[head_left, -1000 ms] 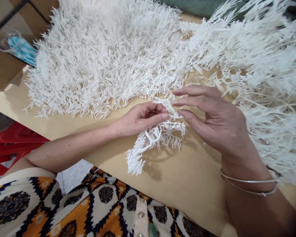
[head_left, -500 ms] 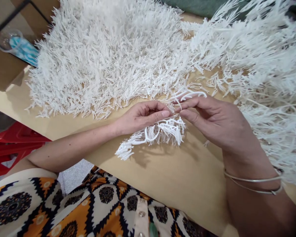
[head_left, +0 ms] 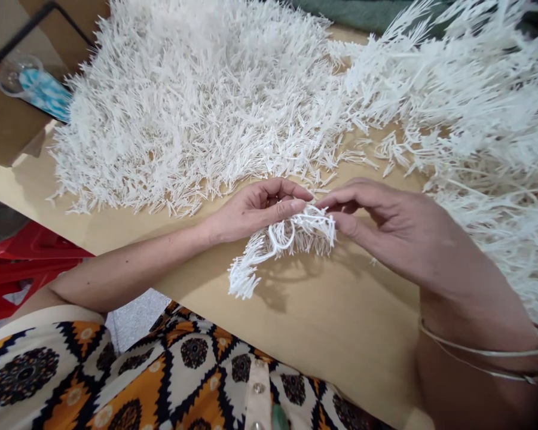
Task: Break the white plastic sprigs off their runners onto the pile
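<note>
My left hand (head_left: 269,206) pinches a white artificial foliage sprig (head_left: 291,236) between thumb and fingers, just above the table. A curled loop of smooth white stem stands out on the sprig, and its feathery end hangs down to the left. At the sprig's right end, my right hand (head_left: 372,218) has thumb and forefinger closed on its tips. The exact contact of the fingertips is partly hidden.
A broad heap of short white sprigs (head_left: 197,101) covers the back of the table (head_left: 341,334). Longer white branches (head_left: 488,125) pile up on the right. A cardboard box (head_left: 9,131) and a clear plastic cup (head_left: 15,77) stand at back left, a red stool (head_left: 36,245) below.
The bare curved white stem that stuck out above my right fingers is no longer seen there. My right hand has moved slightly right and down; the sprig's hanging end has swung right.
</note>
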Available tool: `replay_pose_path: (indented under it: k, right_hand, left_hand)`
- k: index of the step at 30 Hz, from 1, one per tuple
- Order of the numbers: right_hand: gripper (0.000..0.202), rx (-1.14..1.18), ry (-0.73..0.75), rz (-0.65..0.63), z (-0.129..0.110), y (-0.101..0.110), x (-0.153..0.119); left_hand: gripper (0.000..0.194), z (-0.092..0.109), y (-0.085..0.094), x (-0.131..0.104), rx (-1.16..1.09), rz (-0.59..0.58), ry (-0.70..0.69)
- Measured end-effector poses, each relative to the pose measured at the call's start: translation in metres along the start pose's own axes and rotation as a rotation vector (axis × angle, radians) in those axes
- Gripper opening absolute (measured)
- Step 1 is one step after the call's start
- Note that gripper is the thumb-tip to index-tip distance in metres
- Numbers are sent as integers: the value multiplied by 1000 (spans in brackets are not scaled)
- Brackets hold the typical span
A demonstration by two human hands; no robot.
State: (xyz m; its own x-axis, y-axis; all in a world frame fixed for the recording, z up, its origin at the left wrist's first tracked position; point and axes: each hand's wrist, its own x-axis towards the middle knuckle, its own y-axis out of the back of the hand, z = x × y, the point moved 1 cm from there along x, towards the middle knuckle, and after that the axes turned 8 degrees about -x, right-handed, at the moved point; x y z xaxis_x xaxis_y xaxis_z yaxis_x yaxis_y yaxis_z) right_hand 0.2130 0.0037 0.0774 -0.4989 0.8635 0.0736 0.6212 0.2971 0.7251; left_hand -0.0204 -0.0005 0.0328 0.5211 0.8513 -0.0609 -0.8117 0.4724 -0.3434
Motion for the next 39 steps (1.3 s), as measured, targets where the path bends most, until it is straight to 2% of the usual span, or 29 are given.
replay_pose_path:
  k: [2,7,11,15,19,21,24,26,27,30,32,35,37,39]
  right_hand:
    - [12,42,-20,-44,4,-4,0]
    - [15,185,-128,40,11,-12,1]
    - [15,130,-72,52,6,-6,-1]
    - [9,83,-48,58,-2,-1,-1]
    - [10,-139,-70,214,-5,-11,2]
    - [10,-230,-121,333,4,-17,6]
    - [9,-224,-217,574,24,-15,10]
    - [9,-217,-220,666,31,-11,11]
    - [16,-224,-194,674,32,-9,11]
    - [37,-264,-84,617,18,-8,8]
    - [28,-240,-71,560,4,-10,5]
    - [25,-67,-108,435,-9,-14,1]
    - [23,80,-135,311,-10,-19,0]
    - [31,208,-179,197,-6,-24,2]
  left_hand:
    - [40,-1,0,0,7,-1,-4]
    - [39,0,-5,-3,148,-72,-7]
    - [31,0,-8,-4,233,-144,-47]
    - [32,-2,-8,-2,175,-101,-38]
    - [29,0,-8,-1,140,-103,-50]
    - [28,2,-8,-1,138,-136,-69]
    - [26,2,-8,-4,167,-173,-51]
    - [27,1,-8,-4,133,-126,-39]
    - [28,0,-7,-4,97,-82,-38]
    - [31,-4,-4,-1,10,38,-40]
    - [32,-6,-3,0,-4,82,-51]
    - [31,-6,-2,2,10,138,-108]
    - [31,-6,-1,3,30,183,-135]
    - [32,-5,-1,3,47,210,-148]
